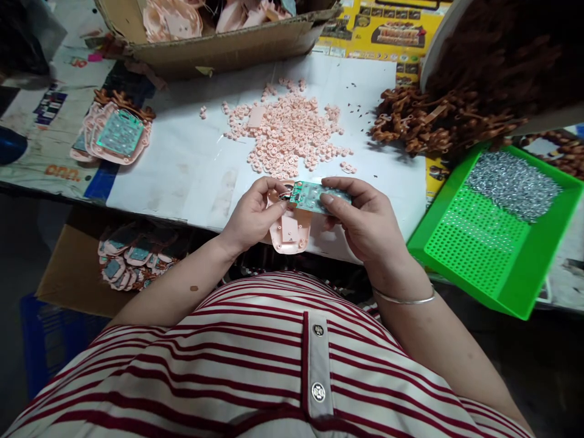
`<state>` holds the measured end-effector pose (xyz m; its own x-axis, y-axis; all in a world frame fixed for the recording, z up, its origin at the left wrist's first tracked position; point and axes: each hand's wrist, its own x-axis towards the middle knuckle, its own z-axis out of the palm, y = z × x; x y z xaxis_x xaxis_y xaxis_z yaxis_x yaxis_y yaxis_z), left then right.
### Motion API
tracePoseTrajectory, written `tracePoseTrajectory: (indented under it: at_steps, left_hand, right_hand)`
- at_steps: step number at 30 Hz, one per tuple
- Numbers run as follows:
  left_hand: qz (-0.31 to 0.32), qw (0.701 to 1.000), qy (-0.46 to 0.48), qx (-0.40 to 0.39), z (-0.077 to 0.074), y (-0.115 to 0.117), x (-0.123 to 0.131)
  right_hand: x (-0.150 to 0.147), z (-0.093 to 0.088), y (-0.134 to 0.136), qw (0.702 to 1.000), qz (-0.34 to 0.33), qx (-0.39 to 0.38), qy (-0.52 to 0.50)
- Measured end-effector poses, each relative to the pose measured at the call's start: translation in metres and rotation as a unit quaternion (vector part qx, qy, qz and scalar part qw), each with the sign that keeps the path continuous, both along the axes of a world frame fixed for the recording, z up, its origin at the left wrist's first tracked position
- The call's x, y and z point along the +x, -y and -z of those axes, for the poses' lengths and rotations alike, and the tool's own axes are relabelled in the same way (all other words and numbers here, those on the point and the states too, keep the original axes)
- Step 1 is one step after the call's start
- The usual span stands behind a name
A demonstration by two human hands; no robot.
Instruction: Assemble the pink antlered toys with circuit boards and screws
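My left hand [256,213] is closed on the upper part of a pink plastic housing [290,234], which hangs over the table's front edge with its hollow inside facing me. In my right hand [360,210] a green circuit board [310,196] is pinched by its right end. The board lies crosswise over the housing, and thin wires show near my left fingertips at the board's left end. What the wires join to is hidden by my fingers. Just beyond my hands spreads a pile of small pink button pieces [292,128].
A green tray [497,274] with many screws stands at right, beside brown plastic parts [410,121]. Stacked pink housings with boards [118,134] sit at left. A cardboard box [237,52] is at the back; another box [68,267] with assembled pieces stands below the table.
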<state>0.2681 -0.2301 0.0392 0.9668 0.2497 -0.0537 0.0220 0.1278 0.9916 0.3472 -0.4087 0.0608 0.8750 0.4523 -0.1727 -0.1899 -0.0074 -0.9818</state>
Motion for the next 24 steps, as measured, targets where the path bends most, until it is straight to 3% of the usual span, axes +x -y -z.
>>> tracePoseTrajectory:
  at_steps: [12,24]
  left_hand:
    - [-0.032,0.998,-0.035,-0.050,-0.001,0.000,0.003]
    - [-0.013,0.996,-0.066,-0.059,-0.004,-0.003,0.005]
  right_hand:
    - [0.002,0.001,0.003,0.999,-0.015,-0.006,0.044]
    - [0.017,-0.003,0.009,0.960,-0.060,-0.072,0.264]
